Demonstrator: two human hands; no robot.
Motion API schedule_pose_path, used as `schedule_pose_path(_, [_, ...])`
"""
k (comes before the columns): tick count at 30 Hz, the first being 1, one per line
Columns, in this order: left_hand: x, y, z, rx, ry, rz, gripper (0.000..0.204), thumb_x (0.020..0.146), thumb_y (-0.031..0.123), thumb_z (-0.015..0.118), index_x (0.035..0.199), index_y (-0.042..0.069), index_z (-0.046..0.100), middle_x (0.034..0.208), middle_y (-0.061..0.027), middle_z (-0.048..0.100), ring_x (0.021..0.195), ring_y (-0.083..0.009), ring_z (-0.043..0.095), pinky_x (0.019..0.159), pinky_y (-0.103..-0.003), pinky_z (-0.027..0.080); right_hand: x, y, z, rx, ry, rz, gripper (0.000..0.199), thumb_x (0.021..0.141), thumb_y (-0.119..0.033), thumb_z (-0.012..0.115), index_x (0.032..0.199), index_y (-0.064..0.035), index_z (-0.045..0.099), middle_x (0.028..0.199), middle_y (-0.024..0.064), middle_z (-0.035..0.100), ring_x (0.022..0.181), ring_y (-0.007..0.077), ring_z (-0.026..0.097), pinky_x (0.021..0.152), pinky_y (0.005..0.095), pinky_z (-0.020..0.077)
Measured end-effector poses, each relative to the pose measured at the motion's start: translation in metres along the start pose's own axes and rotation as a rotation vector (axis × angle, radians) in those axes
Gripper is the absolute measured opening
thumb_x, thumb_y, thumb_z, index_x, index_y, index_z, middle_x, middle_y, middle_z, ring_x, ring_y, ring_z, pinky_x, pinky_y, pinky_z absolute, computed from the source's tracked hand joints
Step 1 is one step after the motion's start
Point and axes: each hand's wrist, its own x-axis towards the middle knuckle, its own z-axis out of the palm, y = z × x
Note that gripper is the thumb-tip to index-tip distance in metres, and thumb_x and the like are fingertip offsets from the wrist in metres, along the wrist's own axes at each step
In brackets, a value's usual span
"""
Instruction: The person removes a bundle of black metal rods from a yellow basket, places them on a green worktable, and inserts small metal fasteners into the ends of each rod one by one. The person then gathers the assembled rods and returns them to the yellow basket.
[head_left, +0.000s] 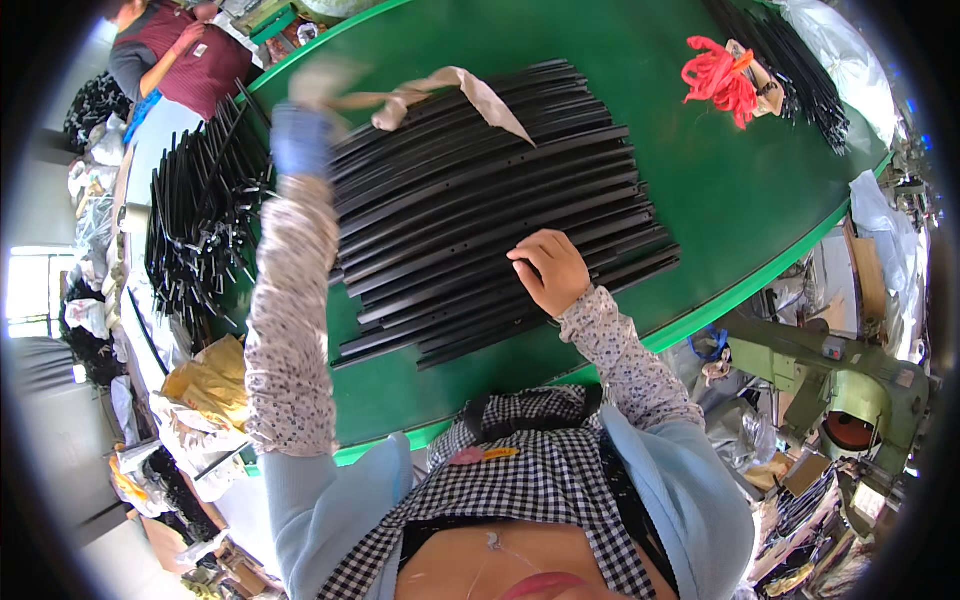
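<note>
Many long black bars (470, 210) lie side by side in a wide layer on the green table (690, 200). Over their far left side my left hand (325, 82) is smeared by motion, with a blue band at the wrist. A beige cloth strip (480, 98) trails from this hand to the right, twisted in its middle, its pointed end over the bars; the hand appears closed on it. My right hand (557, 270) rests at the right part of the layer, fingers loosely curled and touching the bars, with nothing visible in it.
A heap of black bars (195, 220) stands at the left. Red cord (718, 80) lies at the far right beside more thin black rods (800, 70). A green machine (850, 390) stands off the table at the right. Another person (180, 60) works at the far left.
</note>
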Motion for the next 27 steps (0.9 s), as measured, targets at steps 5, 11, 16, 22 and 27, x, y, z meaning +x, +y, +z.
schedule_pose_path(5, [0.012,-0.018,-0.036,-0.166,0.306,-0.064,0.038,0.091,0.009,0.064,0.128,0.006,0.054,0.111,-0.0083,0.062,0.096,-0.0171,0.062,0.080,-0.029,0.053,-0.071,-0.012,0.000,-0.097,-0.107,0.117,0.044,0.073,-0.023,0.078,0.112,-0.0108,0.061,0.117,0.0107,0.057,0.111,0.0324,0.055,0.095,0.0475,0.0467])
schedule_pose_path(11, [-0.150,-0.010,0.036,0.507,-0.178,0.352,0.036,0.084,0.012,0.070,0.118,0.005,0.060,0.114,-0.0149,0.062,0.105,-0.0304,0.060,0.094,-0.037,0.049,-0.142,-0.006,-0.022,-0.263,-0.466,0.254,0.097,0.067,-0.049,0.083,0.147,-0.0162,0.038,0.152,0.0117,0.030,0.141,0.0332,0.029,0.116,0.0552,0.0228])
schedule_pose_path(16, [-0.260,0.005,0.066,0.602,-0.352,0.445,0.045,0.078,0.025,0.071,0.118,0.007,0.060,0.125,-0.0140,0.056,0.116,-0.0349,0.054,0.103,-0.049,0.041,-0.132,0.019,-0.022,-0.377,-0.424,0.309,0.111,0.062,-0.061,0.080,0.151,-0.0162,0.032,0.157,0.0134,0.023,0.143,0.0366,0.024,0.114,0.0609,0.0199])
schedule_pose_path(22, [-0.356,-0.051,0.072,0.945,-0.349,0.204,0.088,0.074,0.060,0.067,0.141,0.009,0.043,0.148,-0.0150,0.039,0.136,-0.0349,0.037,0.115,-0.058,0.020,-0.127,0.023,-0.016,-0.463,-0.511,0.282,0.121,0.061,-0.074,0.070,0.155,-0.0180,0.020,0.160,0.0141,0.016,0.147,0.0364,0.015,0.113,0.0636,0.0178])
schedule_pose_path(27, [-0.319,-0.066,0.066,0.982,-0.271,0.402,0.095,0.072,0.071,0.061,0.140,0.007,0.043,0.145,-0.0168,0.042,0.130,-0.0362,0.042,0.112,-0.057,0.027,-0.104,0.046,-0.004,-0.458,-0.462,0.239,0.119,0.057,-0.077,0.069,0.154,-0.0243,0.024,0.161,0.0119,0.015,0.147,0.0357,0.014,0.108,0.0715,0.0200])
